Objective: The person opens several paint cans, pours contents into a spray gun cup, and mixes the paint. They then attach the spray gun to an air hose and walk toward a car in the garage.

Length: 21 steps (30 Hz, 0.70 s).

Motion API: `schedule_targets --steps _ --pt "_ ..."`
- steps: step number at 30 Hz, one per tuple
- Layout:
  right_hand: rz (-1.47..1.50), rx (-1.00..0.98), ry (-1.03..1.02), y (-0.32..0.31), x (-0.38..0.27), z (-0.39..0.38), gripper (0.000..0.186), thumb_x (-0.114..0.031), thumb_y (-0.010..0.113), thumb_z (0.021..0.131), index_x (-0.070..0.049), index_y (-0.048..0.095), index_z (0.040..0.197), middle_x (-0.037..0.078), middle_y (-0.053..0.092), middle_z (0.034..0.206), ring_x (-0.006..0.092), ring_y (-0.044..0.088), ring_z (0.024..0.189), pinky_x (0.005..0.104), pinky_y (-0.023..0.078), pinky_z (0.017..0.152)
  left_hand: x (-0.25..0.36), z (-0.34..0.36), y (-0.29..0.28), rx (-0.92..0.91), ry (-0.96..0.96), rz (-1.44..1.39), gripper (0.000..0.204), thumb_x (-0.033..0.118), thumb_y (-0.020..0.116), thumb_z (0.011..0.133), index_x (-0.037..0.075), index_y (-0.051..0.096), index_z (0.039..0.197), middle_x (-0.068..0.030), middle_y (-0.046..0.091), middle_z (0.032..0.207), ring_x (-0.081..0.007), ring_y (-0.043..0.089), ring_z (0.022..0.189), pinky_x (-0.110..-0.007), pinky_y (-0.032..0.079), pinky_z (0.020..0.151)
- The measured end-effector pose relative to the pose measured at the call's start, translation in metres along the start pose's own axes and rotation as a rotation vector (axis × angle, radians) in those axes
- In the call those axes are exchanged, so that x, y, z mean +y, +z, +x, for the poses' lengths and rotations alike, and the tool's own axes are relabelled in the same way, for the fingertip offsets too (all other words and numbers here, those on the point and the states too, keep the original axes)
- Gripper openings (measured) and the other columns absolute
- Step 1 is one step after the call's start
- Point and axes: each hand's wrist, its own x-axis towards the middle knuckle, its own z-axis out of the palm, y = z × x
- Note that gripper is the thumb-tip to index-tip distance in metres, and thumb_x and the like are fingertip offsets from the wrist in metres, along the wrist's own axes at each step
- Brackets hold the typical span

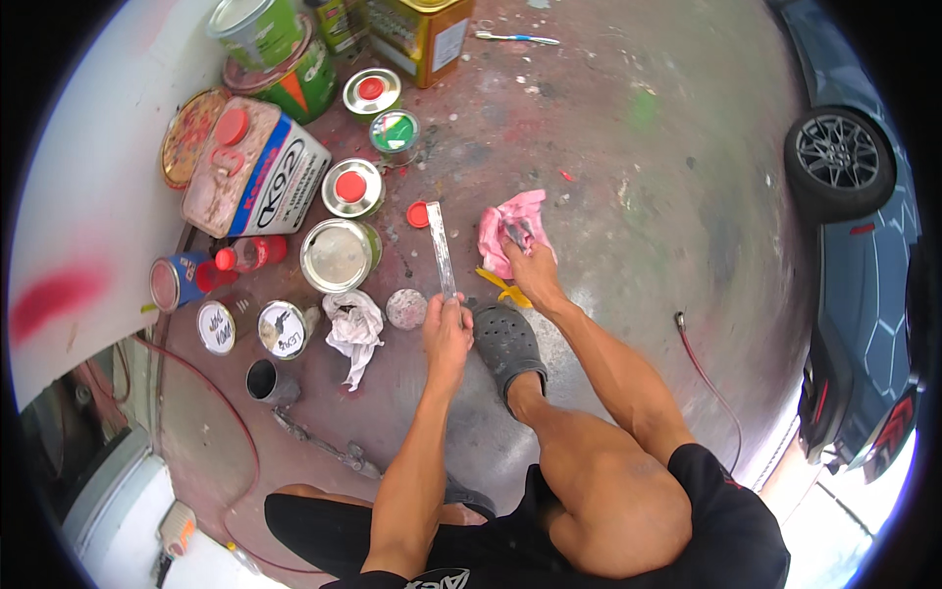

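Note:
My left hand (447,337) is closed on a long, paint-smeared metal strip (439,255) that points away from me, with a red cap (416,215) beside its far end. My right hand (531,265) is closed on a crumpled pink cloth (502,214), with a small grey item inside it that I cannot make out. A yellow plastic piece (505,287) lies just below the cloth. To the left of my left hand are a round, stained lid or pot (406,308), a crumpled white rag (351,324) and an open-topped paint tin with a pale top (336,255).
Several cans (349,187), a large jug (257,167) and a metal canister (417,34) crowd the left. A dark cup (272,381) sits lower left, near a spray gun (334,447) and red hose. A toothbrush (515,37) lies far ahead. A grey car (863,294) borders the right.

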Motion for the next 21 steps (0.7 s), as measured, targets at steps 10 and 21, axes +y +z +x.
schedule_targets --steps 10,21 --pt "0.510 -0.043 0.185 -0.013 -0.004 -0.048 0.066 -0.053 0.050 0.113 0.009 0.064 0.129 0.015 0.071 0.117 0.0196 0.068 0.107 0.0400 0.056 0.091 -0.026 0.020 0.088 -0.162 0.222 0.677 0.039 0.032 0.044 0.114 -0.002 0.062 0.121 -0.0277 0.072 0.114 -0.0507 0.066 0.108 -0.055 0.050 0.092" --pt "0.581 0.157 0.179 0.001 -0.022 -0.017 0.059 -0.054 0.049 0.114 0.002 0.067 0.118 0.010 0.071 0.100 0.0193 0.069 0.083 0.0408 0.058 0.072 -0.036 -0.015 0.052 -0.186 0.180 0.572 0.030 0.030 0.051 0.114 0.005 0.060 0.100 0.0068 0.043 0.068 -0.0037 0.037 0.058 -0.028 0.029 0.050"
